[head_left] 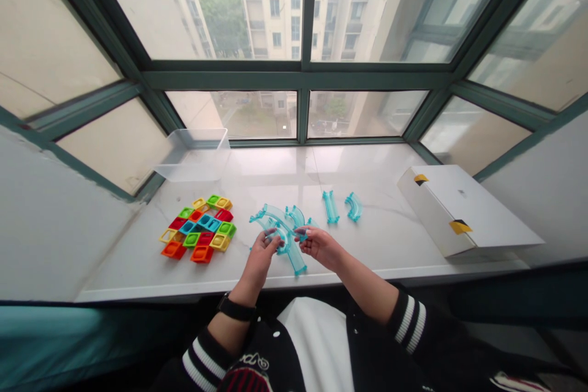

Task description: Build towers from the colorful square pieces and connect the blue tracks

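Translucent blue toy track pieces lie in a loose pile on the white sill in front of me. My left hand (266, 248) has its fingers closed on a curved track piece (285, 240) over that pile. Close beside it, my right hand (320, 246) pinches at the pile's right side, its fingertips on a small blue piece (302, 235) that they partly cover. Behind my hands sits a long curved track (271, 211), and a straight track (297, 263) sticks out toward me. Which pieces are joined I cannot tell.
A straight track piece (330, 207) and a short curved one (354, 206) lie apart to the right. Several coloured square blocks (201, 239) are grouped at left, before a clear plastic bin (197, 156). A white box (478, 208) stands at right, windows behind.
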Available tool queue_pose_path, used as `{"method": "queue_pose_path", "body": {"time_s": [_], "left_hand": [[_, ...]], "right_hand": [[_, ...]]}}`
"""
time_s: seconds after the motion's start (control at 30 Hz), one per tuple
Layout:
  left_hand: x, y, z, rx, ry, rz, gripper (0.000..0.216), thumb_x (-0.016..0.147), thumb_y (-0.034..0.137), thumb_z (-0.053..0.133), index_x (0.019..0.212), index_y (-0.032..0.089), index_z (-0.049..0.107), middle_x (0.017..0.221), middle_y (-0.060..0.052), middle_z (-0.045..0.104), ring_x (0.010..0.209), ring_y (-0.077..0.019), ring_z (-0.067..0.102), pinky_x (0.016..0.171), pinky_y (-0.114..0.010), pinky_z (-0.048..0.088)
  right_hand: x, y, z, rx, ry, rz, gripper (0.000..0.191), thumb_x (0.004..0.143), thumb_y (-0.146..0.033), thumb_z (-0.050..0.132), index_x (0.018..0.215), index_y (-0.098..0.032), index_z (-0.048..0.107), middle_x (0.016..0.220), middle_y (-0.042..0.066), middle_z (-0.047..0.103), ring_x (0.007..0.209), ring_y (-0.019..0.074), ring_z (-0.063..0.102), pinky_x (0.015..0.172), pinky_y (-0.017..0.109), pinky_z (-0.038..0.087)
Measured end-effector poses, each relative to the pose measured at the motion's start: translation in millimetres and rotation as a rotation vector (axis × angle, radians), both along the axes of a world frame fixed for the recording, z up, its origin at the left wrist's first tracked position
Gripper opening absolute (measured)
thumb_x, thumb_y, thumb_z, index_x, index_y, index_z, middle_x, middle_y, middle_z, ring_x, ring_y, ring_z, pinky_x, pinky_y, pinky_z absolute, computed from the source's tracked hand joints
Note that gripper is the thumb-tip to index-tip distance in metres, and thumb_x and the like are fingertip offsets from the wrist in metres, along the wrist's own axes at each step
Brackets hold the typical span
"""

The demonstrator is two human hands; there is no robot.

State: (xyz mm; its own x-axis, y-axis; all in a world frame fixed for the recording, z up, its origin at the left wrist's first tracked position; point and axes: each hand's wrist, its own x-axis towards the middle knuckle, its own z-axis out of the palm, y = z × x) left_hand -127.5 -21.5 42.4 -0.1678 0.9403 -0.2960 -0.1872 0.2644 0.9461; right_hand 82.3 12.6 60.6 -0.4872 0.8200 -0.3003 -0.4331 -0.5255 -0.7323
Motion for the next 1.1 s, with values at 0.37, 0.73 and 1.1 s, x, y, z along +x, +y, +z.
{"method": "queue_pose_path", "body": {"time_s": [0.37, 0.73, 1.1], "left_hand": [[-19.5, -4.8, 21.5, 0.082, -0.243, 0.086, 0.056, 0.079, 0.043, 0.080, 0.127, 0.020, 0.063, 0.086, 0.000, 0.068, 0.086, -0.0180, 0.068, 0.085, -0.033, 0.052], [-20.3, -8.2, 18.4, 0.008, -0.418, 0.096, 0.054, 0.073, 0.033, 0.090, 0.120, 0.019, 0.069, 0.079, 0.004, 0.060, 0.070, -0.0113, 0.059, 0.072, -0.029, 0.055], [-34.4, -9.8, 10.8, 0.042, -0.415, 0.144, 0.044, 0.075, 0.030, 0.087, 0.113, 0.019, 0.069, 0.067, 0.008, 0.050, 0.055, -0.0068, 0.043, 0.055, -0.022, 0.045]], "right_hand": [[73.2, -2.6, 7.8, 0.072, -0.036, -0.179, 0.039, 0.077, -0.038, 0.080, 0.113, -0.021, 0.077, 0.102, 0.008, 0.078, 0.082, 0.0181, 0.069, 0.083, 0.035, 0.055], [130.7, -16.0, 11.1, 0.077, 0.006, -0.296, 0.050, 0.070, -0.025, 0.086, 0.119, -0.022, 0.078, 0.123, 0.009, 0.077, 0.090, 0.0174, 0.070, 0.088, 0.034, 0.057], [207.9, -8.3, 10.3, 0.206, -0.150, -0.618, 0.044, 0.073, -0.034, 0.089, 0.116, -0.028, 0.079, 0.126, 0.004, 0.077, 0.096, 0.0160, 0.070, 0.090, 0.031, 0.059]]}}
